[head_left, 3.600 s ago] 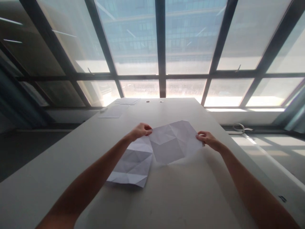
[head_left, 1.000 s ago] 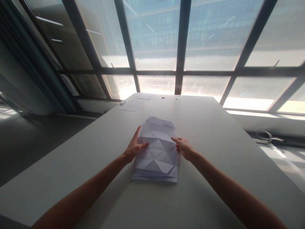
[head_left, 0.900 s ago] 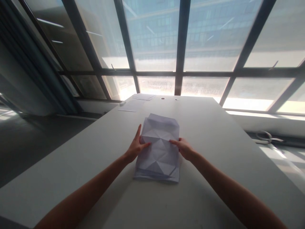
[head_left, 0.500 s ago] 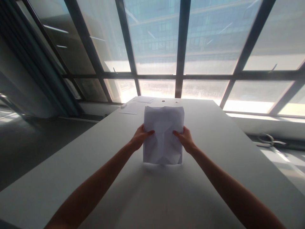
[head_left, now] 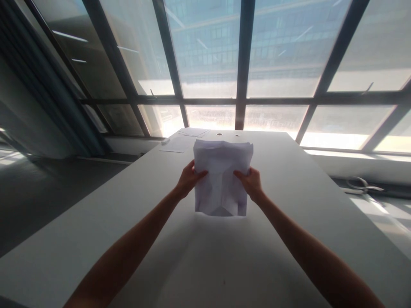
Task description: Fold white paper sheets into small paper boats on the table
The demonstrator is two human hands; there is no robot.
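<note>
A white paper bag (head_left: pixel 221 188), creased and with folded flaps along its bottom, is held up in front of me over the white table (head_left: pixel 128 239). My left hand (head_left: pixel 190 179) grips its left edge, thumb across the near face. On the opposite edge, my right hand (head_left: pixel 250 182) grips it in the same way. Both sets of fingers go behind the bag and are mostly hidden. The upper edge looks slightly wavy, and a shadow lies on the tabletop below.
Flat white sheets of paper (head_left: pixel 175 145) lie at the table's far left corner. Two round holes (head_left: pixel 219 134) sit near its far edge. Large windows (head_left: pixel 208 51) rise behind, a dark curtain (head_left: pixel 48 85) hangs left, and a cable-like loop (head_left: pixel 358 184) is on the right.
The bag has risen slightly, and its top has spread wider to the right. Its lower edge now shows the folds more clearly. Both hands keep their hold.
</note>
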